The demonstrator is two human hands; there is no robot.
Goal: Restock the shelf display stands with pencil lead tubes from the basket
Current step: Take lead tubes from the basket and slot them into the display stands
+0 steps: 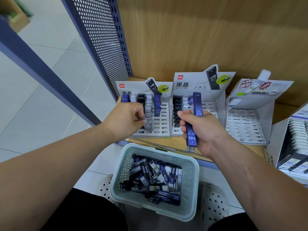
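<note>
**While seating one tube, mind the spares in the other fist**

Though half hidden behind curled fingers, seems to be a pale tube (148, 125) pinched in the left hand (124, 121). Held low over the front slots of the left display stand (164, 120), touching or nearly touching the column of white caps. Cannot tell whether already in a slot. Right hand (202, 130) clenched round blue tubes (191, 135): one jutting up in front of the middle display stand (210, 105), another pointing down past the shelf edge (176, 142). Basket (194, 165) below the shelf front, with plenty of loose tubes inside.

Likely trouble, judged from this:

- Coming in at a slant, could miss the narrow slot, wedge, or nudge neighbouring tubes askew.
- Gripped unevenly, at different heights, could slide out of the right fist and drop to the floor beside the basket rather than into it.
- Held that near the middle stand, could clip its card backing or the seated black row.
- Easy, too, to land a pale tube in a blue or black column, given how close the columns sit.
</note>
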